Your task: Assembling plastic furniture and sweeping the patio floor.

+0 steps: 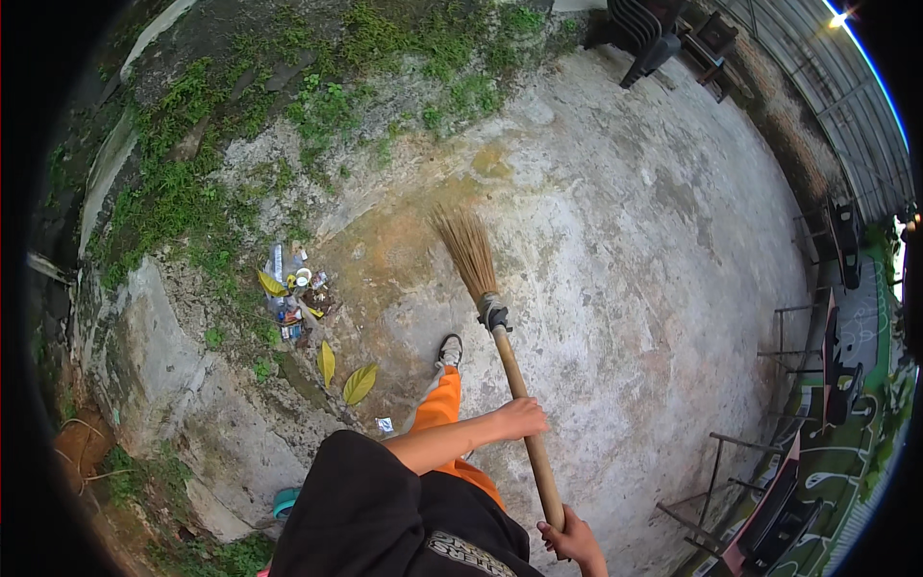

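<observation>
Over the weathered concrete floor (pixel 663 240) slants a broom (pixel 512 370), its bristles (pixel 465 252) pointing forward. The left hand (pixel 520 419) is closed around the middle of the wooden handle (pixel 539 462), the right hand (pixel 576 541) curled around its rear end. Left of the bristles lies a litter pile (pixel 292 306), two yellow leaves (pixel 360 384) near it; green plants (pixel 171 197) grow beyond, toward the upper left.

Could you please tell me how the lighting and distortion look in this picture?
Head view: soft, even light on the grey concrete floor, without hard shadows; small bright glare at upper right, by the grey ribbed metal sheeting, whose edge bends along the dark rim; the tan-bristled, wooden-handled broom looks fairly sharp.
</observation>
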Tool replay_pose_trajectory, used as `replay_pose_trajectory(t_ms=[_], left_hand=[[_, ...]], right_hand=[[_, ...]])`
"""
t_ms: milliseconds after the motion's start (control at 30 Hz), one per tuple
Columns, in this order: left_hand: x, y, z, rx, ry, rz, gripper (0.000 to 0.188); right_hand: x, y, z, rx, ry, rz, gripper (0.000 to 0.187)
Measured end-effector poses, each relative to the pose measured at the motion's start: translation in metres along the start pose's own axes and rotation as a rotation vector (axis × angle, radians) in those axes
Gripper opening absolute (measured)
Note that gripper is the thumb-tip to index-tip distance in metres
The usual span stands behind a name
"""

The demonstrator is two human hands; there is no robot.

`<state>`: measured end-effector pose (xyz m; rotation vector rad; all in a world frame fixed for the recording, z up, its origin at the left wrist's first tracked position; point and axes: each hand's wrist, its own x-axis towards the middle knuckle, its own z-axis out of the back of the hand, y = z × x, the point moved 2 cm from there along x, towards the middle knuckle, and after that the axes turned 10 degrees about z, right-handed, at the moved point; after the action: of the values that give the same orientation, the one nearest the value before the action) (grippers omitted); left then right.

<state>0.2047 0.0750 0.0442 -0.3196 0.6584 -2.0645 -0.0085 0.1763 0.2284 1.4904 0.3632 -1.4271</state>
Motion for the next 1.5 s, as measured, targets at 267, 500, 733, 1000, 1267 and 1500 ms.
replay_pose_trajectory(t_ms=[267,500,733,1000,1267,1500], left_hand=[[-0.021,-0.258,-0.138,-0.197,-0.015,-0.384,0.008],[-0.140,-0.217,-0.183,-0.434,0.324,-0.404,0.006],[-0.202,-0.178,-0.057,-0.321,0.694,-0.127,0.024],[-0.152,-0.169,0.024,-0.435,0.472,-0.139,0.029],[-0.110,-0.145,0.044,-0.472,0.315,0.347,0.017],[-0.110,-0.149,0.009,-0.736,-0.563,1.132,0.021]], right_hand=[[-0.164,-0.140,-0.107,0.372,-0.340,-0.150,0.093],[-0.122,-0.161,-0.230,0.308,-0.274,0.063,0.094],[-0.161,-0.096,-0.183,0.671,0.206,-0.054,0.095],[-0.196,-0.025,-0.092,0.371,0.265,0.073,0.092],[-0.153,0.075,0.087,-0.337,0.538,-0.067,0.074],[-0.064,0.226,0.185,0.010,0.800,0.991,0.070]])
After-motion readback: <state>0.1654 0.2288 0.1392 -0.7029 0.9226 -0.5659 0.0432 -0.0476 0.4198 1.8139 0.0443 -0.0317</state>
